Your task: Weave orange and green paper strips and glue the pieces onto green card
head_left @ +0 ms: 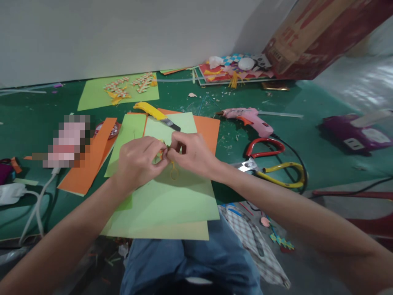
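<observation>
Over a stack of pale green paper, my left hand and my right hand meet fingertip to fingertip. Both are closed in a pinch on a small piece with dark, yellow and orange bits, mostly hidden by the fingers. From it a thin yellow string loop hangs down below the fingertips. Just beyond the hands, a yellow craft knife lies across the top of the paper, with its dark blade end toward my right hand. Orange paper sticks out from under the stack.
To the right lie a pink glue gun and scissors with red and yellow handles. Orange strips and a blurred-out object on a white cable are left. Woven paper pieces lie behind; a box stands back right.
</observation>
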Demonstrator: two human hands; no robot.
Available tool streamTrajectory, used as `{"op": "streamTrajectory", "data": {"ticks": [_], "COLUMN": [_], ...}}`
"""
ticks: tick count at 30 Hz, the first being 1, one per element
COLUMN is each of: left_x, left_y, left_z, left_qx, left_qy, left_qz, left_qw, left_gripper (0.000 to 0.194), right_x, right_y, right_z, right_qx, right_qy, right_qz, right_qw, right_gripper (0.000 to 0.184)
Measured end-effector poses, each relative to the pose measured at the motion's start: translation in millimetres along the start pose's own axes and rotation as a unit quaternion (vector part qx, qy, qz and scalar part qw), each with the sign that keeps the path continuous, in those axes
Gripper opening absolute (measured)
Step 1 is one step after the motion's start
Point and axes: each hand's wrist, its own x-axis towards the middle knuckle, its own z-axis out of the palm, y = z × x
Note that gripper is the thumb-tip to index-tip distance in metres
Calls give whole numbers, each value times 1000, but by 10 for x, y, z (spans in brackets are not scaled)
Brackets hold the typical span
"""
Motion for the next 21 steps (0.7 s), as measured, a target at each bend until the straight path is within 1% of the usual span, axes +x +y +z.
{"op": "streamTrajectory", "data": {"ticks": [7, 13, 16, 21], "left_x": [-3, 3, 0, -8], "left_y": [6, 14, 14, 4], "left_z": [-6, -10, -13, -4], "left_qx": [-9, -5, -10, -8], "left_qy": [-21, -41, -41, -25], "left_qz": [-23, -47, -46, -28], "left_qw": [999, 998, 998, 999], "left_gripper": [14, 15, 14, 13], "right_x": [1, 6, 9, 10], "right_y": [-12, -15, -14, -13], "right_z": [-4, 2, 1, -2], "right_qx": [10, 10, 8, 7], "right_qy": [-7, 2, 4, 5], "right_qz": [8, 7, 12, 15], "right_qw": [1000, 1000, 1000, 1000], "right_gripper": [19, 20, 20, 20]}}
